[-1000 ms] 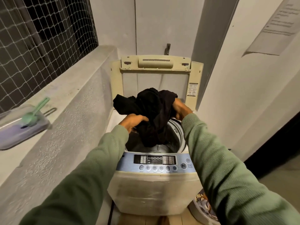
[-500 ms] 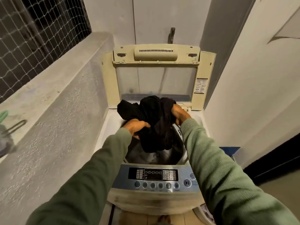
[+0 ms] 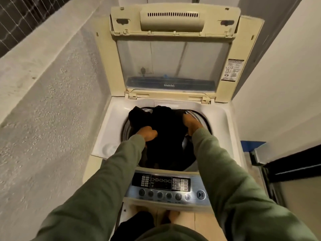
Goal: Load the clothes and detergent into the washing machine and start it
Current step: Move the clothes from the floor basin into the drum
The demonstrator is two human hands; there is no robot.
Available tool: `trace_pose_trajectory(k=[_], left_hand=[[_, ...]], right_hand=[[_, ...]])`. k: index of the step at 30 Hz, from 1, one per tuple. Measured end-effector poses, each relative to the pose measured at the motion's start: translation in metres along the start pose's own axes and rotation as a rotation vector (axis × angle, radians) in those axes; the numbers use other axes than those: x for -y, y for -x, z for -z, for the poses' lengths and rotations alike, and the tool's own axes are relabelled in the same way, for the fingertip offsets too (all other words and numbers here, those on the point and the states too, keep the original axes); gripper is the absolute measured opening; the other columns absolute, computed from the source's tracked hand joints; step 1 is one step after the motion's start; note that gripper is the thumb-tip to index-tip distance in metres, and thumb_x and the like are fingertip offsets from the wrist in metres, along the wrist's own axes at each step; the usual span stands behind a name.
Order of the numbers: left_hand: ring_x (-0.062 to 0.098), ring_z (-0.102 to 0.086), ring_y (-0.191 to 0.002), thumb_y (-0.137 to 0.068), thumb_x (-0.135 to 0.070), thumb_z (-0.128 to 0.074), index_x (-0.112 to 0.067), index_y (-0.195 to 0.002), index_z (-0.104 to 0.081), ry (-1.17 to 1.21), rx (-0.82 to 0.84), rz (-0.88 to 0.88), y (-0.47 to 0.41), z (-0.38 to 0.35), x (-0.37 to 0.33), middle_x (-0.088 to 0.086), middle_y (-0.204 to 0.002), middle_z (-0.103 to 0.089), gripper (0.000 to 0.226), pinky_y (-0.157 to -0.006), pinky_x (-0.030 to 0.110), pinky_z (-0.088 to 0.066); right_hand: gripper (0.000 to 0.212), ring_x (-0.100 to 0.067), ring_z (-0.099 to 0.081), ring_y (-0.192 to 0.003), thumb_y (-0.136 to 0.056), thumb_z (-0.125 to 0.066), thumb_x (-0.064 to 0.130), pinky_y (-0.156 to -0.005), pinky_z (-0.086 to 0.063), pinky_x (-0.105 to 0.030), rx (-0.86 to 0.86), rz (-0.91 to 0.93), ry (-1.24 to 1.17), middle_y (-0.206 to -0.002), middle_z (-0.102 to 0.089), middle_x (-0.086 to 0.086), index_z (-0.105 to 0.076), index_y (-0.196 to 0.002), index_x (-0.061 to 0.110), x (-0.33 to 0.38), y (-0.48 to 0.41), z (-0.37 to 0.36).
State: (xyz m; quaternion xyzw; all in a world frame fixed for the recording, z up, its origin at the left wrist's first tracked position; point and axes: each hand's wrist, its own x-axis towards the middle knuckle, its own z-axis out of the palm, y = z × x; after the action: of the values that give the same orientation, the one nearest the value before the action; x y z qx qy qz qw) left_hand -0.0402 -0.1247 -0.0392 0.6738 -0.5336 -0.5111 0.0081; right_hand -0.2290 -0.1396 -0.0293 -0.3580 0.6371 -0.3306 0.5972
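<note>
now, just past the control panel [image 3: 161, 186], the left hand [image 3: 147, 134] and right hand [image 3: 191, 123] each clutch the black clothes [image 3: 165, 126], which sit half down in the drum [image 3: 202, 119] below the upright lid [image 3: 172, 49]. loading is the step in hand; next, probably release them, then find detergent.

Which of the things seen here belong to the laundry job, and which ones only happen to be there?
For the job:
- black clothes, gripped by the left hand and the right hand
- washing machine, with its lid open
- start button

Just there:
- concrete ledge
- wire mesh
- blue object beside the machine
</note>
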Motion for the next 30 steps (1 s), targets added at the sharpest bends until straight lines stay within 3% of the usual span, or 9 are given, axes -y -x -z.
trace_pose_trajectory(k=[1,3,6,11,14,17,21,25,30], left_hand=[[0.036,-0.055,-0.114,-0.097,-0.025,-0.048,-0.001,-0.131,-0.048,-0.016,0.007,0.003,-0.004,-0.002,0.004,0.019,-0.13,-0.053,0.042,-0.09,0.041,-0.051],[0.035,-0.055,-0.115,-0.097,-0.023,-0.046,0.0,-0.131,-0.048,-0.037,0.009,0.016,-0.012,-0.006,0.011,0.019,-0.131,-0.052,0.041,-0.097,0.042,-0.048],[0.036,-0.052,-0.118,-0.097,-0.022,-0.047,-0.001,-0.132,-0.045,0.008,0.006,0.032,-0.026,-0.01,0.019,0.02,-0.133,-0.05,0.041,-0.104,0.047,-0.043],[0.033,-0.049,-0.124,-0.099,-0.03,-0.047,-0.011,-0.149,-0.026,0.224,0.083,0.059,-0.043,-0.017,0.028,0.013,-0.147,-0.039,0.057,-0.097,0.043,-0.048],[0.03,-0.04,-0.135,-0.1,-0.033,-0.044,-0.019,-0.154,-0.016,0.307,0.092,0.028,-0.049,-0.019,0.027,0.006,-0.156,-0.028,0.062,-0.11,0.044,-0.038],[0.031,-0.038,-0.137,-0.101,-0.033,-0.042,-0.019,-0.153,-0.021,0.266,0.069,-0.025,-0.05,-0.015,0.02,0.007,-0.155,-0.031,0.058,-0.114,0.047,-0.033],[0.033,-0.052,-0.122,-0.099,-0.03,-0.047,-0.018,-0.142,-0.041,0.153,-0.016,-0.114,-0.043,-0.009,0.01,0.013,-0.137,-0.052,0.045,-0.105,0.046,-0.043],[0.031,-0.06,-0.108,-0.096,-0.025,-0.053,-0.018,-0.13,-0.052,0.11,-0.074,-0.173,-0.031,-0.004,0.005,0.012,-0.124,-0.059,0.035,-0.089,0.037,-0.049],[0.022,-0.062,-0.082,-0.095,-0.021,-0.055,-0.017,-0.122,-0.058,0.094,-0.162,-0.247,-0.008,-0.004,0.001,0.011,-0.104,-0.066,0.027,-0.077,0.035,-0.053]], right_hand=[[0.038,-0.032,-0.053,-0.121,-0.102,-0.041,0.017,-0.107,-0.041,-0.043,-0.016,-0.02,0.022,-0.132,-0.057,-0.017,-0.051,-0.135,0.001,-0.005,-0.005,-0.001],[0.042,-0.034,-0.048,-0.128,-0.102,-0.04,0.018,-0.112,-0.037,-0.045,-0.052,-0.092,0.07,-0.142,-0.049,-0.017,-0.045,-0.14,0.0,-0.014,-0.013,-0.002],[0.043,-0.035,-0.052,-0.124,-0.1,-0.04,0.015,-0.108,-0.041,-0.042,-0.086,-0.178,0.039,-0.138,-0.052,-0.02,-0.044,-0.14,-0.002,-0.027,-0.026,-0.007],[0.036,-0.032,-0.057,-0.113,-0.099,-0.04,0.019,-0.101,-0.047,-0.042,-0.123,-0.242,-0.06,-0.129,-0.058,-0.017,-0.052,-0.13,0.004,-0.037,-0.037,-0.019],[0.034,-0.027,-0.052,-0.118,-0.1,-0.04,0.024,-0.089,-0.046,-0.038,-0.109,-0.271,-0.096,-0.126,-0.054,-0.008,-0.052,-0.131,0.015,-0.036,-0.041,-0.025],[0.033,-0.021,-0.054,-0.102,-0.099,-0.044,0.026,-0.072,-0.045,-0.031,-0.116,-0.29,-0.066,-0.12,-0.055,-0.007,-0.053,-0.129,0.015,-0.03,-0.041,-0.03],[0.022,-0.019,-0.055,-0.07,-0.097,-0.05,0.025,-0.065,-0.044,-0.031,-0.118,-0.215,0.09,-0.097,-0.058,-0.01,-0.061,-0.111,0.012,-0.028,-0.036,-0.026],[0.014,-0.021,-0.054,-0.063,-0.094,-0.055,0.019,-0.057,-0.044,-0.028,-0.114,-0.093,0.186,-0.086,-0.059,-0.013,-0.065,-0.096,0.009,-0.021,-0.023,-0.022],[0.018,-0.022,-0.054,-0.059,-0.093,-0.054,0.016,-0.052,-0.04,-0.029,-0.067,-0.023,0.173,-0.081,-0.06,-0.013,-0.066,-0.099,0.004,-0.01,-0.002,-0.02]])
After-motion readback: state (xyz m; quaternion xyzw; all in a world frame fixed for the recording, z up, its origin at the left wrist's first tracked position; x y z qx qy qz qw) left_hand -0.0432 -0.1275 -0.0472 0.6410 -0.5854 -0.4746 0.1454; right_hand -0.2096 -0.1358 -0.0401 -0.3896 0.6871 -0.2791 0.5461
